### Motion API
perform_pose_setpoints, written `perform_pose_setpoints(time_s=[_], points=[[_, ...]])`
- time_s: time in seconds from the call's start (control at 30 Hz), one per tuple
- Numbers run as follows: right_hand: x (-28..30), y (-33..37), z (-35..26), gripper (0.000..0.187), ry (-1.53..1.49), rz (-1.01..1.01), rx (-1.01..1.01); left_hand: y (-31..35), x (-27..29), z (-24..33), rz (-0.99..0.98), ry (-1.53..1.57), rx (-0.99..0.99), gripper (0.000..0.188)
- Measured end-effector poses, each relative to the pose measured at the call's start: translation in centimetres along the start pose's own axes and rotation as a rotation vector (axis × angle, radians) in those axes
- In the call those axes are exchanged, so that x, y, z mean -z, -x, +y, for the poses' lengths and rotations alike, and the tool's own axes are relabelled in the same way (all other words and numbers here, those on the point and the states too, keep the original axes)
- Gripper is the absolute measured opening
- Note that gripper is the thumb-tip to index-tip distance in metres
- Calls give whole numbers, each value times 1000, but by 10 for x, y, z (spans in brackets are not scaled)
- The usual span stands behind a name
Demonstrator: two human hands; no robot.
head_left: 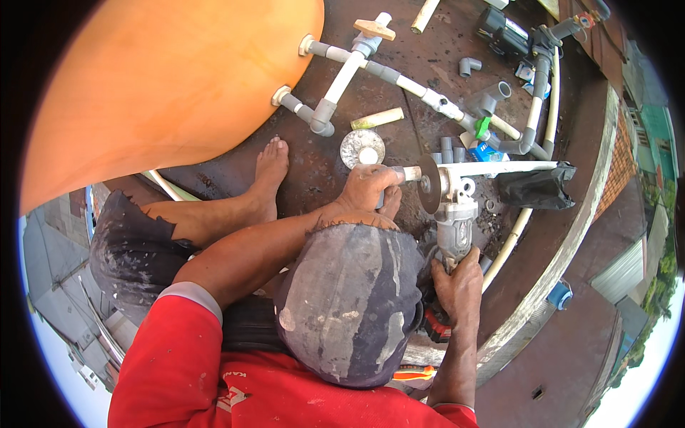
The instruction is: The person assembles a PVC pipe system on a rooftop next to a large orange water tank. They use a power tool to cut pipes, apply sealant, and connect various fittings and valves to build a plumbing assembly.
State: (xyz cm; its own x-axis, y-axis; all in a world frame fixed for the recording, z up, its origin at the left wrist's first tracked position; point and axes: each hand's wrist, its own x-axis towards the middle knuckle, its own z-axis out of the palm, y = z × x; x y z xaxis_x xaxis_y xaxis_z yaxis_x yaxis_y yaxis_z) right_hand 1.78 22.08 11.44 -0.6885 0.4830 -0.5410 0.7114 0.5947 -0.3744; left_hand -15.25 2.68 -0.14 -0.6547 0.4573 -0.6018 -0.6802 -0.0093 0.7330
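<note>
Grey-and-white short pipe [409, 173] is in your left hand [365, 188], fingers curled around its near end, the far end pointing at the cutting disc [429, 184]. Right hand [460, 285] grasps the grinder [455, 227] by its body, low and to the right; trigger finger hidden, so can't tell if it's running.

Disc stands edge-on, right by the pipe end. Can't tell whether it's touching, or whether the long white pipe [499, 168] beyond it is the same piece. So I'd call this mid-cut or trimming, not confirmed finished.

Done, by the look of it: both outlets on the orange tank [178, 78] carry pipework. Lower one turns through a grey elbow [323, 118] up to a valve [367, 44]; the pipe run [424, 96] goes across to the green handle [482, 127]. Pump [504, 32] sits at upper right with pipe near it. Can't judge if any joint is glued.

Left, my read: finish this piece, then fit it. Loose elbow [469, 67], wide grey fitting [489, 99] and pale offcut [377, 118] lie unattached on the rusty surface [321, 187].
</note>
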Motion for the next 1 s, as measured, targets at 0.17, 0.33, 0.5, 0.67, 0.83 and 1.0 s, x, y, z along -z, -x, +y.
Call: perform_pose_setpoints(time_s=[0.17, 0.33, 0.5, 0.67, 0.83, 1.0], points=[[2, 1, 3, 50, 42, -3, -27, -5, 5, -6, -50, -255, -165, 27], [5, 2, 0, 50, -15, 30, 9, -5, 8, -12, -30, -479, -438, 24], [22, -4, -6, 52, -21, 30, -35, -2, 5, -2, 4, -457, -449, 34], [26, 5, 8, 53, -262, 121, 72, -5, 9, -5, -77, -113, -213, 31], [23, 16, 3, 53, -129, 86, 2, -7, 6, 1, -232, 375, 118, 39], [13, 18, 0, 52, -97, 43, 2, -7, 4, -1, -224, 320, 97, 41]])
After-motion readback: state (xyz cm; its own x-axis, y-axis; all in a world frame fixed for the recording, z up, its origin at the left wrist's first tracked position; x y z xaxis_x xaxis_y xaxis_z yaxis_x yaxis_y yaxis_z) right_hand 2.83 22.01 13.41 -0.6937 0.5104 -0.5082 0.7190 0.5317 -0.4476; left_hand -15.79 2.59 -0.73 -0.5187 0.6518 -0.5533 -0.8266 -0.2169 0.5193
